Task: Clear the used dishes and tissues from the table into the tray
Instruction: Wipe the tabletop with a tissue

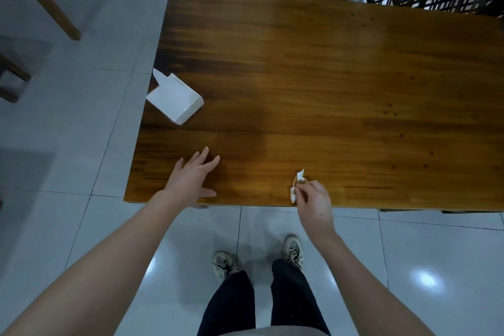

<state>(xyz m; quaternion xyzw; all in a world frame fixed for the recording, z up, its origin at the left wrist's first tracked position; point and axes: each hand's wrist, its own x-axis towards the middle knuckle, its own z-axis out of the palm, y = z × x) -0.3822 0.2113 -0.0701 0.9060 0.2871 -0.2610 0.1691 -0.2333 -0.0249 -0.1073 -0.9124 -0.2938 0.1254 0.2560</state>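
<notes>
**Stained tissue pinched at desk's near edge**

A person's right hand (313, 199) pinches a crumpled, brown-stained tissue (296, 185) between thumb and fingertips at the near edge of the wooden desk (313, 76), its grip closed on the paper. The left hand (191, 180) is spread flat by the desk's near left corner, grip wide open and holding nothing. A white box (176, 99) sits at the left edge, one flap raised, well apart from both hands
</notes>
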